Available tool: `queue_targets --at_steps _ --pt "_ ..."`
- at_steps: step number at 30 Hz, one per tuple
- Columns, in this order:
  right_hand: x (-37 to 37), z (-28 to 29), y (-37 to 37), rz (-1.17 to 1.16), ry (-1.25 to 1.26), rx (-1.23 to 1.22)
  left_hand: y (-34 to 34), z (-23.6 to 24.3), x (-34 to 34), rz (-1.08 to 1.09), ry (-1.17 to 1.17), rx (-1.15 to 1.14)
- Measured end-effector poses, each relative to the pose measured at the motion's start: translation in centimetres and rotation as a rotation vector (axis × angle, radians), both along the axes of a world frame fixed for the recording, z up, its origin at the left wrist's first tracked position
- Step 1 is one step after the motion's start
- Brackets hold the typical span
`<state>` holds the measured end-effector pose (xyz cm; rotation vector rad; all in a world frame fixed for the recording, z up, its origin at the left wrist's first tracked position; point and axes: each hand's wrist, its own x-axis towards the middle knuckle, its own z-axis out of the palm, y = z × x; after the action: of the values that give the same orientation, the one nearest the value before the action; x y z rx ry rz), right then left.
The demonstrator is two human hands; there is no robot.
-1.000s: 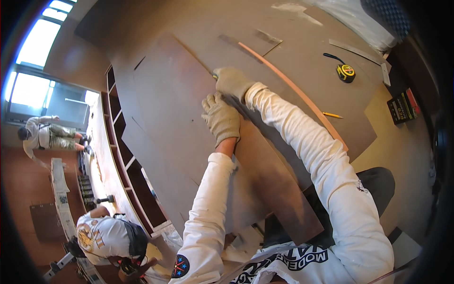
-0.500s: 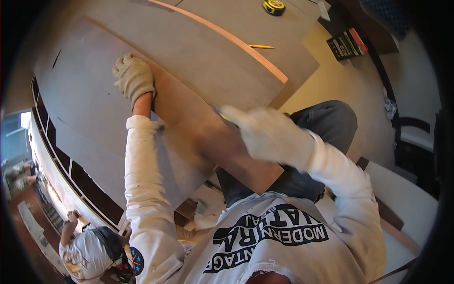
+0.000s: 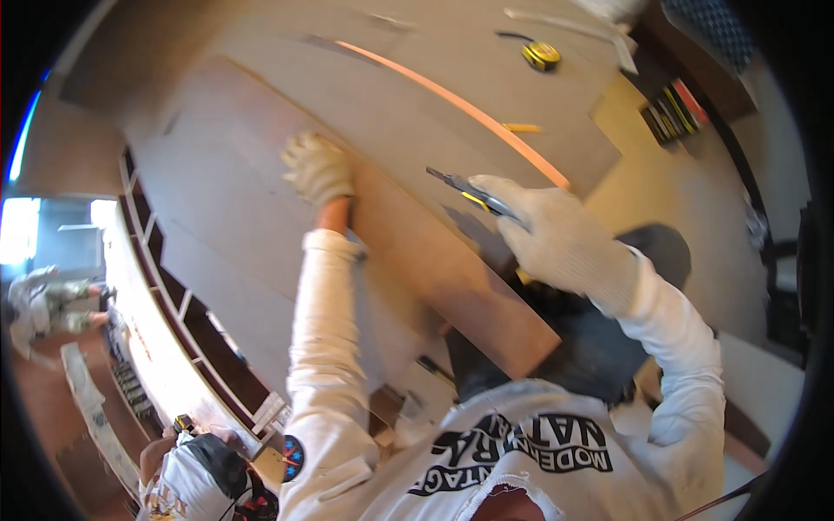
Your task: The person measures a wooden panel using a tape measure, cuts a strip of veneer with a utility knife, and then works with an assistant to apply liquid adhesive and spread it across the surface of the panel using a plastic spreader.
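A long brown board lies slantwise over a large grey-brown sheet, its near end over my lap. My left hand, in a pale knit glove, presses on the board partway along, fingers bent over it. My right hand, gloved alike, grips a grey and yellow utility knife. The knife is raised, apart from the board's right edge, its tip toward the far left.
A narrow orange-brown strip, a yellow pencil and a yellow-black tape measure lie beyond my right hand. A dark box is at the far right. Two other people are at the left, one nearer person bending.
My right hand has lifted the knife off the board's edge and moved it up and to the right. My left hand stays on the board. The whole view has shifted.
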<state>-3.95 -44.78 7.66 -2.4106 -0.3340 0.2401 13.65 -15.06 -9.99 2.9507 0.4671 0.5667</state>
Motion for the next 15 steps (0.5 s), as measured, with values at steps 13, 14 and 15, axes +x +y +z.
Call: queue_targets --at_steps 13,14,15 --pt "28.7 -11.3 21.1 0.134 -0.012 0.177 -0.2 1.2 -0.7 0.008 0.022 -0.054" --pt "28.6 -11.1 21.7 0.131 0.043 0.169 0.2 1.0 -0.9 0.014 0.032 -0.066" --pt "28.6 -11.2 22.5 0.153 0.003 0.15 0.8 0.9 -0.9 0.027 0.02 -0.046"
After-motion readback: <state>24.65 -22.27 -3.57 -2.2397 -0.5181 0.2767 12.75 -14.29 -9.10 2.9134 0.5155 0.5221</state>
